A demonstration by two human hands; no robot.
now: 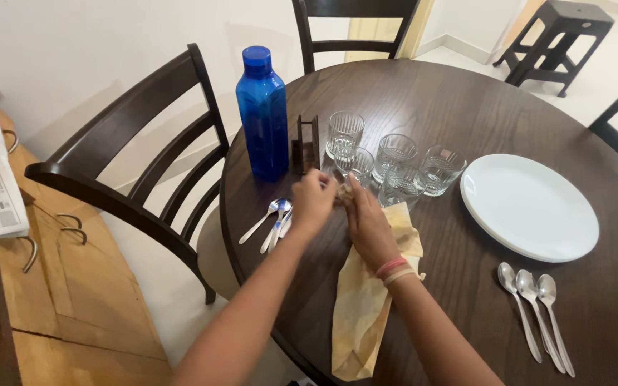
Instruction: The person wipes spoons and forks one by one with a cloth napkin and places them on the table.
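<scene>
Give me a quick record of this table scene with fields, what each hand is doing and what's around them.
surface: round dark wooden table
left hand: closed around a small item, together with the right hand, too hidden to identify
right hand: resting on a crumpled yellow cloth
behind hands: five clear ribbed drinking glasses, tall blue plastic bottle, small dark wooden holder
left of hands: small steel spoons
right side: white round plates, three steel spoons

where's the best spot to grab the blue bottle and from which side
Probably the blue bottle is best gripped around its flat-sided body below the shoulder, coming from its left, the chair side. It stands upright, and the wooden holder and the glasses crowd its right.
</scene>
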